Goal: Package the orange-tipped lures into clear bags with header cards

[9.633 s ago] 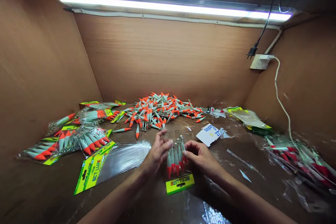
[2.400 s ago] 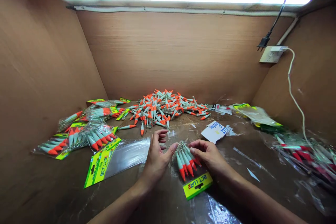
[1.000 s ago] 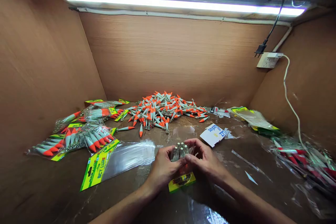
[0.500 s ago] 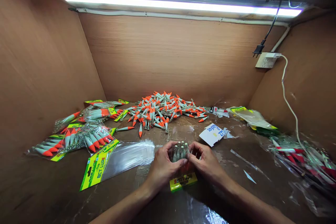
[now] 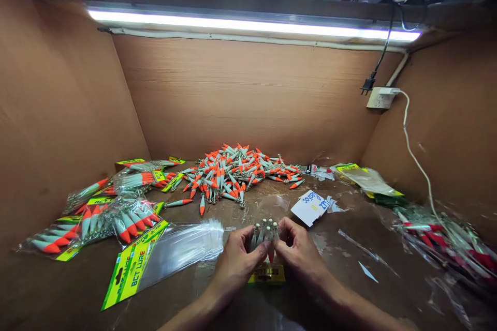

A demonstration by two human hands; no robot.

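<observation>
Between my two hands is a bunch of white and orange fishing lures point(image 5: 267, 231), their spiky hook ends pointing up and away from me. My left hand point(image 5: 241, 254) is closed on the left side of the bunch, its thumb across the front. My right hand point(image 5: 297, 245) grips the right side with thumb and fingers. Just under the hands shows a yellow-green header card point(image 5: 266, 274), partly covered by them; whether its bag encloses the lures I cannot tell. A large heap of the same lures point(image 5: 233, 170) lies beyond.
Flat clear bags with BCT LURE headers point(image 5: 174, 248) lie left, beside filled lure packs point(image 5: 128, 217). A handwritten white card point(image 5: 309, 207) and plastic scraps are right of centre. Farther right are more bags point(image 5: 368, 181) and red-and-white packed lures point(image 5: 438, 232). A white cable point(image 5: 411, 150) hangs there.
The camera view has tilted, so the scene sits lower and slightly left. My hands stay around the lures; the fingers have shifted a little and an orange tip now shows below them.
</observation>
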